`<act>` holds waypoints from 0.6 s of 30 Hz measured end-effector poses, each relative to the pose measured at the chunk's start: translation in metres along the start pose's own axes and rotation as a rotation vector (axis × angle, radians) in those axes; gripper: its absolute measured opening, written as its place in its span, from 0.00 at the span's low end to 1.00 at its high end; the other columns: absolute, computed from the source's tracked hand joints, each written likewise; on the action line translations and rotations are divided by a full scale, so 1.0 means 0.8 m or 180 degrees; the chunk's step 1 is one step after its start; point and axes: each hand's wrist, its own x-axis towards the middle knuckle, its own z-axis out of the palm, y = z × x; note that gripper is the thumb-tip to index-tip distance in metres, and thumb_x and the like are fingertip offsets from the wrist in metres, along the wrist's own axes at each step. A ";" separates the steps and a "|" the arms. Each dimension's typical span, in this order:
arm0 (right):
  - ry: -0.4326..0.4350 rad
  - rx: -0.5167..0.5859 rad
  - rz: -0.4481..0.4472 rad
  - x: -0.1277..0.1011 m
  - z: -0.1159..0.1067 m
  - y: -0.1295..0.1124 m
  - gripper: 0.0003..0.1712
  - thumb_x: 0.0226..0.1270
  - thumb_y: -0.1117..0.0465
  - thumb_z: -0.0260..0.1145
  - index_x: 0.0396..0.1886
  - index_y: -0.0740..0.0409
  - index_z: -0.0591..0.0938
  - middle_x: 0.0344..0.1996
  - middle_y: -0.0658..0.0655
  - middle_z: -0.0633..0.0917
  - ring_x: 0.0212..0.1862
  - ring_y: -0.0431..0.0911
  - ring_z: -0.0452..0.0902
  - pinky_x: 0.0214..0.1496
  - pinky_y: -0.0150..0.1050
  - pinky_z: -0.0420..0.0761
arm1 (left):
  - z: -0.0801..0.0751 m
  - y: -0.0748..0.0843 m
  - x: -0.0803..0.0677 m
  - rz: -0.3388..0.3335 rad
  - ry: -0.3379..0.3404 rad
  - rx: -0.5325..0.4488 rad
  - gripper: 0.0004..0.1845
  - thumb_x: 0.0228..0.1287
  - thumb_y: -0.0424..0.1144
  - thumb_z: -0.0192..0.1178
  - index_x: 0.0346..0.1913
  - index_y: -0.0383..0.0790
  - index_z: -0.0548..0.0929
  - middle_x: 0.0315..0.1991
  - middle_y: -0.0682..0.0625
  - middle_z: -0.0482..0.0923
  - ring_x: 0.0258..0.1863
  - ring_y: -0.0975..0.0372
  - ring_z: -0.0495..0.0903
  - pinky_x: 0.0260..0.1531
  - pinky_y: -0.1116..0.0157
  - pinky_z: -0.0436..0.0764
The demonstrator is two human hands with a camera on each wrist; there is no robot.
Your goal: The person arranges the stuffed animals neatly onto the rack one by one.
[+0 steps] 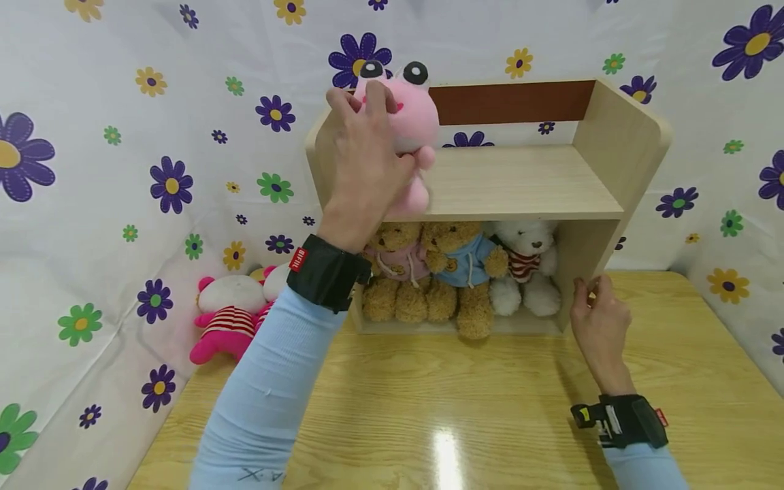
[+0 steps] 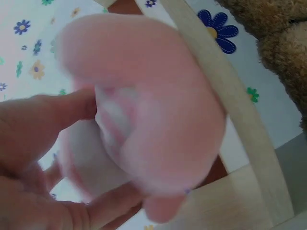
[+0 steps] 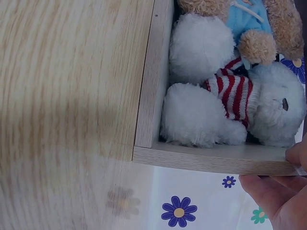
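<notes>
1. The left hand (image 1: 367,153) has its fingers and thumb bent partway round the frog (image 1: 416,112), gripping it from the side; the spread hold likely keeps the soft body from flopping.
2. The frog is upright before the left end of the shelf's (image 1: 514,180) upper board, eyes outward; whether its feet touch wood I cannot tell.
3. The right hand (image 1: 603,323) pinches the front edge of the right side panel (image 3: 216,163), thumb inside and fingers outside, probably to steady the shelf.
4. The left side panel, partly hidden by the left hand, stands close by and may limit sideways room; the brown back strip (image 1: 520,102) bounds the rear.
5. Below sit the pink-clad bear (image 1: 398,265), blue-clad bear (image 1: 468,262) and white bear (image 1: 523,265), side by side, perhaps propping each other; one brown foot juts past the bottom board.
6. On the table (image 1: 490,401), left of the shelf, are two striped toys (image 1: 226,306), partly behind the left sleeve (image 1: 263,395).
7. Flowered cloth (image 1: 110,224) hangs behind everything.
</notes>
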 end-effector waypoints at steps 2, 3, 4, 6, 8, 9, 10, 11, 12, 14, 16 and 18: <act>0.0001 0.0013 0.0024 0.000 0.001 0.000 0.11 0.72 0.69 0.63 0.41 0.79 0.76 0.40 0.83 0.84 0.38 0.71 0.86 0.34 0.62 0.84 | 0.003 -0.001 0.004 0.0000 0.0137 0.0012 0.33 0.59 0.44 0.73 0.63 0.43 0.66 0.65 0.36 0.56 0.54 0.46 0.77 0.58 0.59 0.84; 0.0002 0.0013 0.0035 0.000 0.001 0.000 0.11 0.72 0.69 0.63 0.41 0.79 0.76 0.40 0.83 0.84 0.38 0.71 0.86 0.33 0.62 0.84 | 0.005 -0.002 0.006 0.0014 0.0197 0.0025 0.33 0.59 0.44 0.73 0.62 0.43 0.67 0.64 0.36 0.57 0.56 0.46 0.75 0.60 0.59 0.82; 0.0001 0.0012 0.0045 0.001 0.001 -0.001 0.12 0.72 0.69 0.63 0.41 0.79 0.77 0.40 0.83 0.84 0.38 0.71 0.86 0.33 0.62 0.84 | 0.008 -0.002 0.008 0.0018 0.0240 0.0046 0.33 0.60 0.45 0.73 0.62 0.42 0.67 0.63 0.35 0.57 0.59 0.46 0.73 0.62 0.59 0.81; -0.0002 0.0007 0.0059 0.001 0.001 -0.002 0.12 0.72 0.69 0.63 0.43 0.79 0.77 0.39 0.83 0.84 0.38 0.71 0.86 0.33 0.62 0.84 | 0.013 -0.003 0.012 0.0022 0.0307 0.0108 0.32 0.60 0.46 0.73 0.61 0.42 0.67 0.62 0.35 0.58 0.60 0.47 0.72 0.61 0.59 0.81; -0.0007 -0.0008 0.0050 0.001 0.002 -0.002 0.13 0.73 0.68 0.64 0.43 0.79 0.77 0.39 0.83 0.84 0.37 0.71 0.86 0.32 0.62 0.84 | 0.018 -0.004 0.017 0.0008 0.0333 0.0114 0.32 0.61 0.46 0.72 0.61 0.43 0.66 0.63 0.36 0.57 0.59 0.47 0.73 0.60 0.60 0.82; 0.0002 -0.0020 0.0044 0.001 0.002 -0.002 0.13 0.73 0.68 0.64 0.43 0.79 0.77 0.38 0.83 0.84 0.36 0.71 0.86 0.32 0.63 0.84 | 0.020 -0.004 0.019 0.0002 0.0349 0.0151 0.31 0.62 0.47 0.71 0.61 0.43 0.66 0.63 0.36 0.58 0.60 0.47 0.72 0.59 0.61 0.82; 0.0005 -0.0025 0.0039 0.001 0.002 -0.002 0.13 0.72 0.68 0.64 0.43 0.79 0.77 0.38 0.83 0.85 0.35 0.71 0.86 0.31 0.63 0.84 | 0.023 -0.005 0.020 0.0007 0.0360 0.0246 0.31 0.64 0.49 0.70 0.62 0.44 0.65 0.62 0.36 0.58 0.61 0.48 0.71 0.58 0.61 0.83; 0.0008 -0.0031 0.0034 0.000 0.003 -0.002 0.13 0.72 0.68 0.64 0.43 0.79 0.77 0.38 0.82 0.85 0.35 0.71 0.87 0.31 0.63 0.84 | 0.026 -0.006 0.020 0.0011 0.0371 0.0314 0.32 0.65 0.51 0.69 0.62 0.44 0.65 0.63 0.36 0.59 0.62 0.48 0.69 0.57 0.61 0.82; 0.0008 -0.0034 0.0026 0.000 0.003 -0.001 0.13 0.72 0.68 0.64 0.43 0.79 0.77 0.38 0.83 0.85 0.35 0.71 0.87 0.31 0.63 0.84 | 0.028 -0.006 0.018 0.0017 0.0363 0.0352 0.32 0.66 0.52 0.68 0.63 0.44 0.64 0.64 0.35 0.58 0.64 0.47 0.67 0.57 0.61 0.82; 0.0013 -0.0037 0.0021 -0.001 0.003 -0.001 0.12 0.72 0.68 0.64 0.42 0.79 0.77 0.38 0.82 0.85 0.35 0.71 0.87 0.31 0.63 0.84 | 0.031 -0.007 0.012 0.0019 0.0380 0.0378 0.33 0.68 0.55 0.66 0.65 0.45 0.61 0.65 0.34 0.56 0.67 0.47 0.65 0.60 0.60 0.81; 0.0015 -0.0036 0.0018 -0.002 0.002 0.000 0.12 0.73 0.68 0.63 0.42 0.79 0.77 0.38 0.83 0.85 0.35 0.71 0.87 0.30 0.64 0.84 | 0.033 -0.006 0.001 0.0028 0.0442 0.0519 0.36 0.68 0.58 0.64 0.66 0.46 0.58 0.66 0.34 0.56 0.66 0.45 0.65 0.59 0.58 0.82; 0.0019 -0.0037 0.0015 -0.001 0.001 0.000 0.13 0.73 0.68 0.63 0.42 0.79 0.77 0.38 0.83 0.84 0.35 0.71 0.86 0.30 0.64 0.84 | 0.034 -0.004 -0.009 0.0030 0.0540 0.0600 0.37 0.67 0.60 0.64 0.65 0.47 0.56 0.66 0.33 0.55 0.64 0.43 0.69 0.57 0.54 0.85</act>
